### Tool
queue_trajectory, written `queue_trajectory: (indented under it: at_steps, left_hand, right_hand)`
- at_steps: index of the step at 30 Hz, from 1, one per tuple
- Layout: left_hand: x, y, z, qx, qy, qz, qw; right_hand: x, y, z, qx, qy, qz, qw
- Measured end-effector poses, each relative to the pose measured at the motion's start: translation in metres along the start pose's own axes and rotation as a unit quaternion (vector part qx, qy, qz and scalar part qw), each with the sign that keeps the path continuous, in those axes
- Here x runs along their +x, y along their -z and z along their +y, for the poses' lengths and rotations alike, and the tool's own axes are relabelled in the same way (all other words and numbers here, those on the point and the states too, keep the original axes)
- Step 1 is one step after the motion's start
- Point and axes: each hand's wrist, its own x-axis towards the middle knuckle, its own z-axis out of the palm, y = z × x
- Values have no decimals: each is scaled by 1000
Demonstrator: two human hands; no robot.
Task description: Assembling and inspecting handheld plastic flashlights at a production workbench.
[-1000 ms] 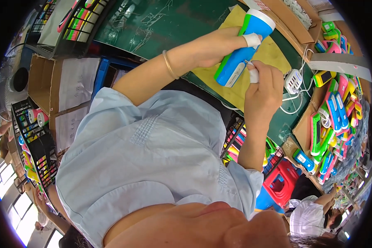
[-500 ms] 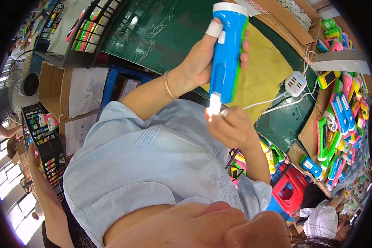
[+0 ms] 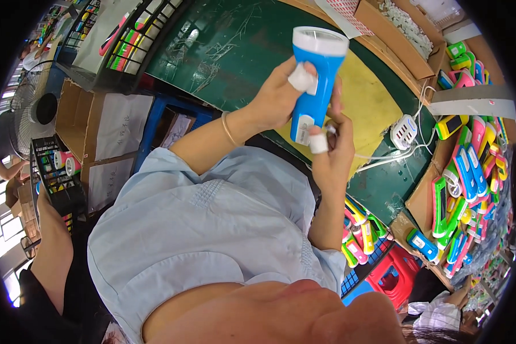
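Probably light, stiff, smooth plastic, the blue flashlight (image 3: 314, 86) at upper centre sits in the left hand (image 3: 281, 94), its grip wrapped round the barrel, right hand (image 3: 333, 150) pinching its tail.

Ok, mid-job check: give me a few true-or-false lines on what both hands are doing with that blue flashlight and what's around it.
1. The left hand grips the blue flashlight around its body. True.
2. The flashlight's white lens end points down at the lap. False: it points up, away from the person.
3. The right hand is at the flashlight's lower end. True.
4. The flashlight lies flat on the yellow mat. False: it is held above the mat.
5. A white charger block with its cord sits on the green table. True.
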Motion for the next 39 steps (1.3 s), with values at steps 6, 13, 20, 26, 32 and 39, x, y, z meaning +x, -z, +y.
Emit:
queue_trajectory:
  at_steps: [6, 13, 20, 26, 32, 39]
  left_hand:
    - [1, -1, 13, 127, 103, 34, 986]
    - [-3, 5, 8, 349, 60, -25, 935]
    - [-1, -6, 9, 416, 72, -35, 906]
    - [-1, -12, 10, 485, 76, 6, 871]
    - [2, -11, 0, 530, 69, 30, 845]
    - [3, -1, -14, 568, -74, 26, 819]
  right_hand:
    - [-10, 31, 13, -9, -28, -4, 1000]
    - [-7, 33, -11, -26, 44, 16, 999]
    - [20, 42, -35, 10, 114, -58, 992]
    - [26, 41, -31, -76, 71, -58, 993]
    - [23, 27, -33, -224, 101, 19, 969]
    - [13, 19, -23, -263, 124, 66, 955]
